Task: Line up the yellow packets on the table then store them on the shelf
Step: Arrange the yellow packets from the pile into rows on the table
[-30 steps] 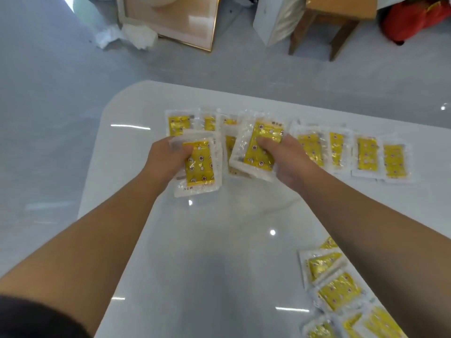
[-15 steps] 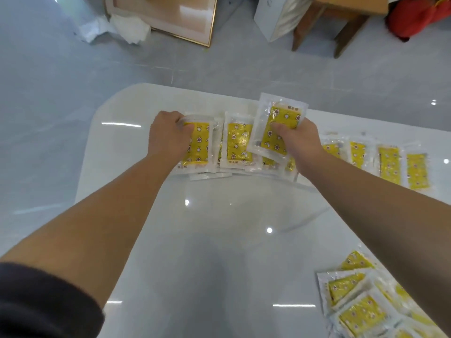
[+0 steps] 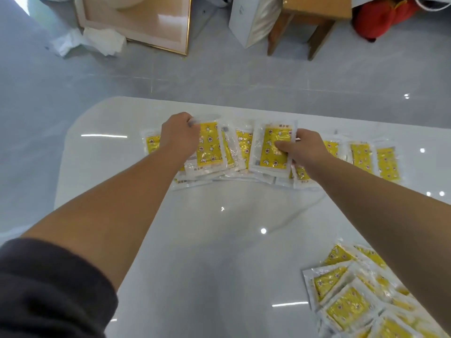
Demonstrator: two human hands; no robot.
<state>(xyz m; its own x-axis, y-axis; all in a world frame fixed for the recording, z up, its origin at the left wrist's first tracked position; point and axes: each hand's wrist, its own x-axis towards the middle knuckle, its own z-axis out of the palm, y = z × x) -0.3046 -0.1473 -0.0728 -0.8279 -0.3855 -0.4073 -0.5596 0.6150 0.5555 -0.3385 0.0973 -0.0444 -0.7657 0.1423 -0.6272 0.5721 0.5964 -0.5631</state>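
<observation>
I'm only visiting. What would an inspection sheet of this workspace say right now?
Surface: glossy white table, rounded corner, light glints.
Job's things: yellow plastic-wrapped packets in a far row, overlapping mid-row; loose heap of packets near right.
Clutter: nothing seen.
Grippers: left hand grips a packet near the row's left; right hand pinches a mid-row packet.
Cables: nothing seen.
Surroundings: grey tiled floor, gold-framed panel, crumpled white paper, white box, wooden stool, red bag.
</observation>
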